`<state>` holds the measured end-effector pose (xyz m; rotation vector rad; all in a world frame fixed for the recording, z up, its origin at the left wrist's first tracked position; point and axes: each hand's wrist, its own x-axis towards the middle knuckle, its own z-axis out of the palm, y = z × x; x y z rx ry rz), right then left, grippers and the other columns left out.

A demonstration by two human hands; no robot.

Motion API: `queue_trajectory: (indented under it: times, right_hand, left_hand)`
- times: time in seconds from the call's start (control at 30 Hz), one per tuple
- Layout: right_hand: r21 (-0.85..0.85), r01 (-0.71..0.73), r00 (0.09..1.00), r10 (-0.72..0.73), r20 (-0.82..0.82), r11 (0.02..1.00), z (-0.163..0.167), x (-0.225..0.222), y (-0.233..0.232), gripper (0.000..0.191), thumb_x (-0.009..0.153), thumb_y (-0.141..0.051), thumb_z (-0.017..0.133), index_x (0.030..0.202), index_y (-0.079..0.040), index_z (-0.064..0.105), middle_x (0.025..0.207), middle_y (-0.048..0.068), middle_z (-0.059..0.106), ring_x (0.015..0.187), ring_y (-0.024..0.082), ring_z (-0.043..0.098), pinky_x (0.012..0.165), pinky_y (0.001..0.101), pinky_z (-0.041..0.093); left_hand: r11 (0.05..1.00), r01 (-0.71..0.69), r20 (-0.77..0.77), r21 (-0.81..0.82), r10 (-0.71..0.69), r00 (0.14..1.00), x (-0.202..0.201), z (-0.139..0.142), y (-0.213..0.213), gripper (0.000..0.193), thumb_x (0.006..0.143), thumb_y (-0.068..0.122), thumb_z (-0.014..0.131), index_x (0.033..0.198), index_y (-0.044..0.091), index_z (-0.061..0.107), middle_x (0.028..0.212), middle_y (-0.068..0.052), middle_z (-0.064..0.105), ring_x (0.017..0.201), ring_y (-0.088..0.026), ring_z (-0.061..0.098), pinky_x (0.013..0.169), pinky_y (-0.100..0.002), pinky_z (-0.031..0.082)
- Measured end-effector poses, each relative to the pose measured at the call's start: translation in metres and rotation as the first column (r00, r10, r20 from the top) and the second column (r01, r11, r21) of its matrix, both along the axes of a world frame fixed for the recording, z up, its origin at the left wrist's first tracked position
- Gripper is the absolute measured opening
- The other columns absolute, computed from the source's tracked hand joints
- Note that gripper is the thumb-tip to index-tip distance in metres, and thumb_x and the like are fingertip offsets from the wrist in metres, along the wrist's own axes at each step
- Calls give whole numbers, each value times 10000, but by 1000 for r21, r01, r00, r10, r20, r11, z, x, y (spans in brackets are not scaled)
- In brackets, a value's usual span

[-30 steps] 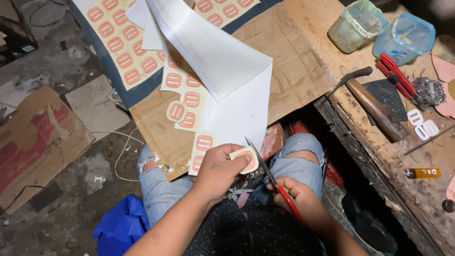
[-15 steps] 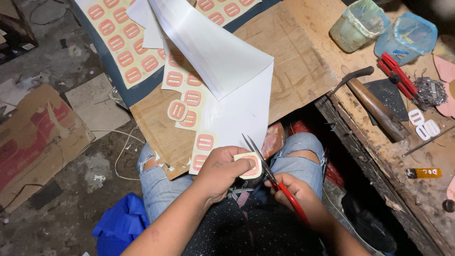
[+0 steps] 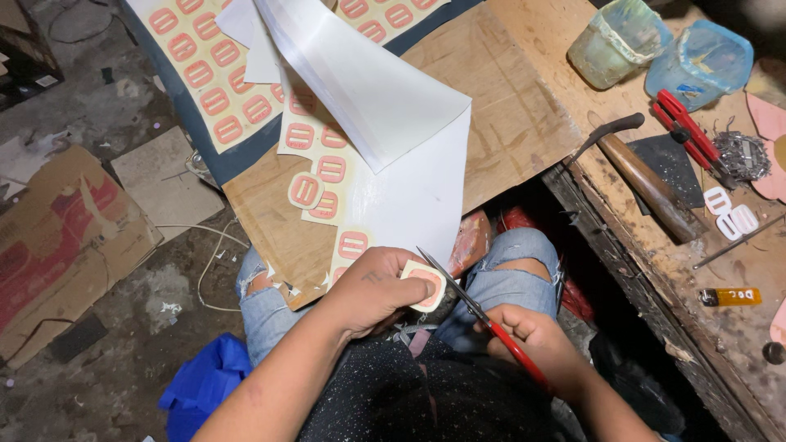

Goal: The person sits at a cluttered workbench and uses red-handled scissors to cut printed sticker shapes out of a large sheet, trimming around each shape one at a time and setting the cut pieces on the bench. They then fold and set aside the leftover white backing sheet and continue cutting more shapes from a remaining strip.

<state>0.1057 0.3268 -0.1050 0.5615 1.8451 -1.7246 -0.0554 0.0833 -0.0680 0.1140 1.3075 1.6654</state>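
Observation:
My left hand (image 3: 372, 290) pinches a small rounded cream sticker piece (image 3: 425, 283) with a pink-red rectangle printed on it, over my lap. My right hand (image 3: 532, 340) grips red-handled scissors (image 3: 483, 317); their blades point up-left and meet the piece's right edge. Just above hangs a curled white sheet (image 3: 385, 147) whose printed side carries several more of the same pink-red shapes. It lies on a brown board (image 3: 508, 123) resting on my knees.
To the right is a worn wooden bench (image 3: 679, 254) with a hammer (image 3: 643, 176), red pliers (image 3: 692, 135), white buckles (image 3: 730, 213), two plastic tubs (image 3: 618, 41) and a lighter (image 3: 729, 296). More printed sheets (image 3: 205, 65) lie at the top left. Cardboard (image 3: 57, 237) and a blue bag (image 3: 205, 385) sit on the floor.
The scissors have worked a little along the sticker piece's edge and my left hand has turned the piece slightly. Everything else has stayed put.

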Motion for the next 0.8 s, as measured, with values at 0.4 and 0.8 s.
queue_trajectory:
  times: [0.4,0.8]
  right_hand:
    - [-377,206,960,-262,-103,903,0,-14,-23,384,859,-78,698,1206,-3,551,862,57,645,696,119,605,611,266,495]
    - [-251,326,902,-379,-206,911,12,-40,-45,352,899,-107,640,1216,18,552,932,68,673,781,146,628,712,286,519]
  left_hand:
    - [955,260,-231,-147,-288,929,22,8,9,284,780,61,797,1022,-13,667,873,-52,719,763,-84,673,681,-218,552]
    - [941,-311,30,134,310,950,34,-11,14,217,915,76,682,1078,-65,653,971,-95,752,838,-87,710,784,-227,575]
